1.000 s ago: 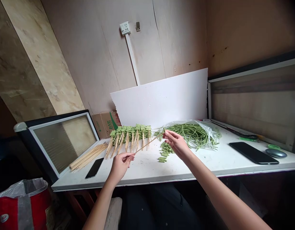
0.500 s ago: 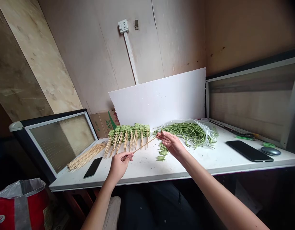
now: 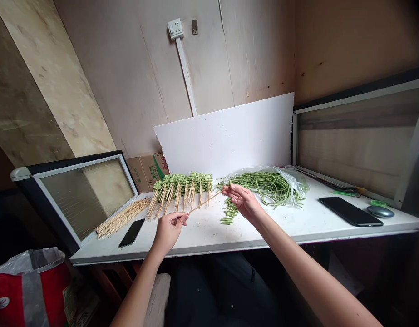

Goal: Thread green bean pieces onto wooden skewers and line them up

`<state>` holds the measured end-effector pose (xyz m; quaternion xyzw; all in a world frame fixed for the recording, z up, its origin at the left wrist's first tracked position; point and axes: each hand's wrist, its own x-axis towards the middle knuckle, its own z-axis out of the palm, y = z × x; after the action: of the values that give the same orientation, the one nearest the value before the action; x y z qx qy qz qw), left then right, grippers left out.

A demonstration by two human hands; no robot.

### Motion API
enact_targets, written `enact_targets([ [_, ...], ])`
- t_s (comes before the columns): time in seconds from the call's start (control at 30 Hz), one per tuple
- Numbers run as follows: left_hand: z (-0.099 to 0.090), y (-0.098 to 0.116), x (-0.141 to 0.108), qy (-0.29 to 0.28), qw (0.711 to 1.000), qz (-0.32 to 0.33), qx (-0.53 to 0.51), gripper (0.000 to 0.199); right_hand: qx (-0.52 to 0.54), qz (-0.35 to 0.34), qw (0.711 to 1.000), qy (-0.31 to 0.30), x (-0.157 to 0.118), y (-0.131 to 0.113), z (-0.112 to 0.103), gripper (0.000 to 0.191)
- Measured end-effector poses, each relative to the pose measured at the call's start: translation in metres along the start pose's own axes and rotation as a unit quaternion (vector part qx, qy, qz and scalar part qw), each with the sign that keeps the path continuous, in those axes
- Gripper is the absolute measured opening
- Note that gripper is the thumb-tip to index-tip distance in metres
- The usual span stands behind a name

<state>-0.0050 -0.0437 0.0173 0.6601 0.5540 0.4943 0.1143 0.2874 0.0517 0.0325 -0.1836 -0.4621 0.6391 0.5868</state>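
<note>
My left hand (image 3: 170,229) is closed in a pinch around the lower end of a bamboo skewer (image 3: 206,201), which slants up to the right. At its far tip my right hand (image 3: 242,200) is pinched on a short green bean piece, mostly hidden by the fingers. Below that hand lies a small pile of cut bean pieces (image 3: 227,219) on the white table (image 3: 202,240). Behind the skewer, rows of skewered green beans (image 3: 182,181) are stacked with their sticks pointing toward me. Long whole beans (image 3: 263,185) lie in a clear plastic bag (image 3: 295,181) beyond my right hand.
A bundle of loose skewers (image 3: 122,218) lies at the left, beside a dark phone (image 3: 132,233). On the right are a larger black phone (image 3: 348,211) and a grey oval object (image 3: 380,211). A cardboard box (image 3: 144,172) and white foam board (image 3: 226,136) stand behind.
The view has shifted slightly. Both hands keep nearly the same pose, with the skewer still stretched between them.
</note>
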Motion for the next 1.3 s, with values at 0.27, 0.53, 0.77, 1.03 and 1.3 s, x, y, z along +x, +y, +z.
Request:
enact_targets([
  [0.27, -0.005, 0.004, -0.006, 0.032, 0.999, 0.013, 0.029, 0.031, -0.026, -0.017, 1.000, -0.003, -0.007, -0.004, 0.002, 0.032],
  [0.53, -0.004, 0.003, -0.008, 0.056, 0.996, 0.048, 0.052, 0.023, -0.072, -0.030, 0.997, -0.018, -0.007, -0.003, 0.000, 0.034],
  [0.77, -0.002, 0.002, -0.009, 0.081, 0.990, 0.070, 0.092, 0.021, -0.083, -0.026, 0.996, -0.024, -0.006, 0.002, -0.002, 0.031],
  [1.03, 0.001, -0.005, -0.010, 0.079, 0.989, 0.064, 0.105, 0.022, -0.092, -0.024, 0.995, -0.037, -0.011, 0.001, 0.001, 0.032],
  [1.3, 0.000, -0.005, -0.008, 0.030, 0.990, 0.066, 0.124, 0.033, -0.125, -0.063, 0.989, -0.041, -0.016, -0.003, 0.007, 0.033],
])
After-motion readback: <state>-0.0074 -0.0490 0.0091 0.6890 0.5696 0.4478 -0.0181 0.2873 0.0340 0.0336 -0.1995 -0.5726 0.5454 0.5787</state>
